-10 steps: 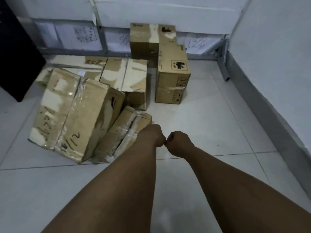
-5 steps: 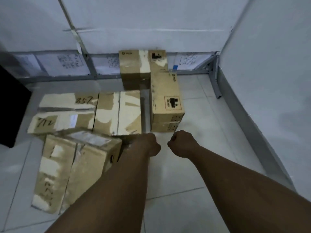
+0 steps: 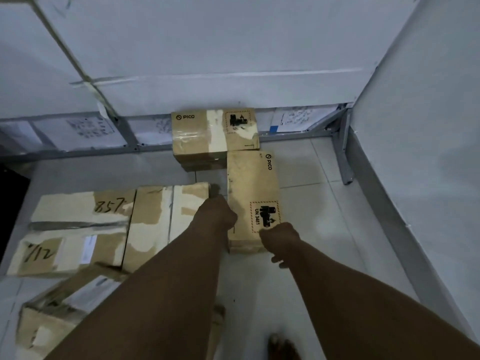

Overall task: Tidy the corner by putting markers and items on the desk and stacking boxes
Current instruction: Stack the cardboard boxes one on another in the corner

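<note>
Both hands reach to the upright PICO box (image 3: 253, 201) marked "UN 3481", standing on the floor (image 3: 324, 229) near the corner. The left hand (image 3: 217, 214) and right hand (image 3: 279, 236) have curled fingers; whether they grip it, I cannot tell. Other boxes read "857" (image 3: 85, 206) and "7/12" (image 3: 65, 253).

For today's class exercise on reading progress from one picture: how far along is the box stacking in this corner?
Done: nothing looks stacked; the brown cardboard box marked 857 and the box marked 712 lie flat on the white tiled floor.
In hand: the left hand and right hand reach the long PICO cardboard box; grip unclear.
Left: all stacking; no markers or desk visible.
</note>
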